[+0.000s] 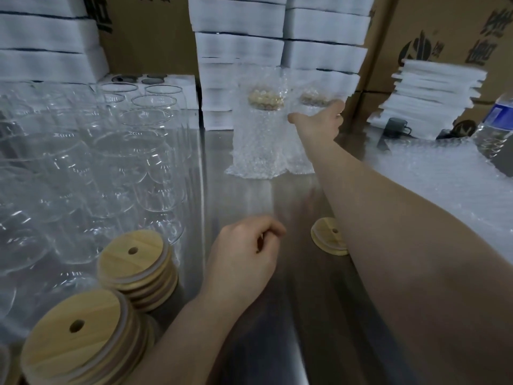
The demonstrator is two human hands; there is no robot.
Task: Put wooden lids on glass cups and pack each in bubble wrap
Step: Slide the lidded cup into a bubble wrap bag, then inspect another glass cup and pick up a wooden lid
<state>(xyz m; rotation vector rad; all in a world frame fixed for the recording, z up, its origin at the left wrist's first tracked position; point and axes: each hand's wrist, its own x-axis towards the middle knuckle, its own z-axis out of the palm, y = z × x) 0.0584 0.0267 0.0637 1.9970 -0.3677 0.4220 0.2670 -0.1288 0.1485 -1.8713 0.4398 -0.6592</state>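
Two bubble-wrapped cups with wooden lids stand at the back of the metal table (244, 195). The left wrapped cup (261, 129) stands free. My right hand (319, 120) reaches far forward and grips the right wrapped cup (313, 97), thumb on its left side and fingers on its right. My left hand (244, 254) rests near the table's middle, fingers loosely curled, holding nothing. Several bare glass cups (125, 162) crowd the left side. Two stacks of wooden lids (136, 262) (77, 337) sit at the near left. A single wooden lid (327, 236) lies partly under my right forearm.
A heap of bubble wrap (444, 184) covers the right side. Behind it are a pile of white foam sheets (433, 90), a dark mug (397, 127) and a water bottle (497, 126). White foam blocks (238, 37) and cardboard boxes (444, 23) wall off the back.
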